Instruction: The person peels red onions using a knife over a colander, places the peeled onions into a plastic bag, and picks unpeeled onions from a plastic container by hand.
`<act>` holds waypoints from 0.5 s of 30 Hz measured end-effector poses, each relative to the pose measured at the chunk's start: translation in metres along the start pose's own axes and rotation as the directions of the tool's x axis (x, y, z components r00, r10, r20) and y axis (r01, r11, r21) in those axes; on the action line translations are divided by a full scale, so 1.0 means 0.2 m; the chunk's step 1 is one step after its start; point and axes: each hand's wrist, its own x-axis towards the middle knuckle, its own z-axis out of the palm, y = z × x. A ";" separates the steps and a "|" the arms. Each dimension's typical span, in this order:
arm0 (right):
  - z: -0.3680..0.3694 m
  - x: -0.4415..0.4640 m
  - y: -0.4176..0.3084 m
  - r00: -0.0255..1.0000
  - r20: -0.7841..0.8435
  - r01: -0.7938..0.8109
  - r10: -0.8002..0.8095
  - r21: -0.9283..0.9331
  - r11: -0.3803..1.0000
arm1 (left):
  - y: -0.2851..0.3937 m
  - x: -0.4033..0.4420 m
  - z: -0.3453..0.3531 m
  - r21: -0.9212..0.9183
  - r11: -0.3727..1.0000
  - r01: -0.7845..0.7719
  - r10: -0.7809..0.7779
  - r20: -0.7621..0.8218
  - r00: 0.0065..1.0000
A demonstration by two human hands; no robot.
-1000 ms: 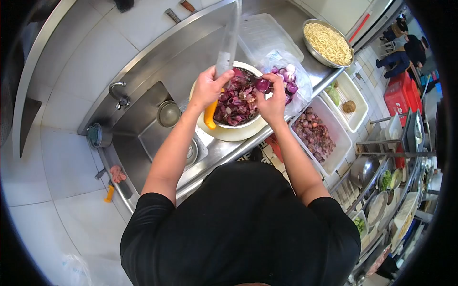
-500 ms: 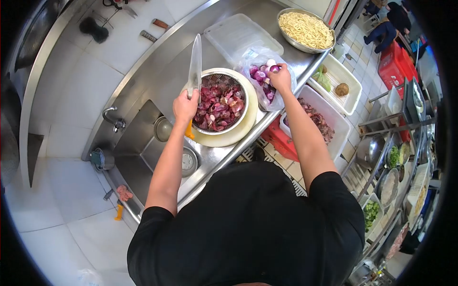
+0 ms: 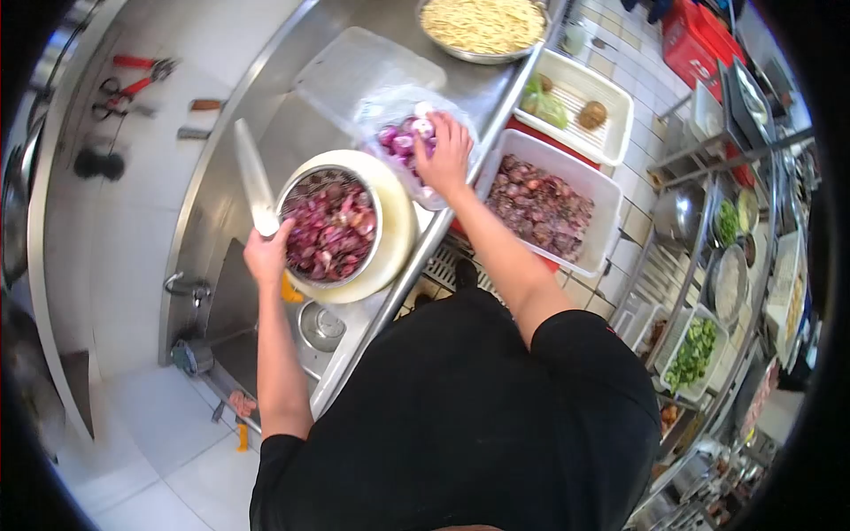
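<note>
My left hand (image 3: 267, 255) is closed around a knife (image 3: 253, 173), its broad blade pointing up and away. A yellow-orange piece (image 3: 290, 288), in line with the blade, shows below the hand. Just right of it, a perforated metal colander (image 3: 379, 232) full of reddish-purple onion skins rests on a round cream-coloured board (image 3: 398, 252). My right hand (image 3: 445, 159) reaches over a clear plastic bag (image 3: 376, 108) of peeled purple onions (image 3: 403, 142). Its fingers are extended, the thumb apart, touching or just above the onions.
A bowl of noodles (image 3: 482, 25) and a translucent lid (image 3: 363, 75) lie farther back. The sink (image 3: 228, 292) is at left. Right of the counter stand a white tub (image 3: 606, 190) of dark red pieces, a white basket (image 3: 620, 106) and a loaded rack (image 3: 677, 310).
The view has shifted, so the counter's contents appear farther left. My right hand's fingers, earlier curled at an onion, are now more spread. My left hand still holds the knife, tilted more to the left.
</note>
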 end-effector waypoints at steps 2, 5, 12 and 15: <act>-0.11 -0.16 0.09 0.991 -0.134 0.007 0.001 0.059 0.998 | 0.06 -0.03 -0.03 0.061 0.991 0.117 -0.117 0.002 0.993; -0.25 -0.44 0.64 0.849 -0.168 -0.468 0.501 0.199 0.861 | -0.06 -0.04 -0.04 -0.137 0.988 0.073 -0.070 0.030 0.997; -0.64 -0.73 1.46 0.118 0.024 -0.736 0.993 -0.669 0.104 | 0.04 -0.13 -0.07 -0.245 0.946 0.210 -0.185 0.122 0.975; -0.58 -0.73 1.48 0.202 0.181 -0.646 0.963 -0.714 0.270 | 0.04 -0.15 -0.06 -0.202 0.957 0.206 -0.175 0.159 0.972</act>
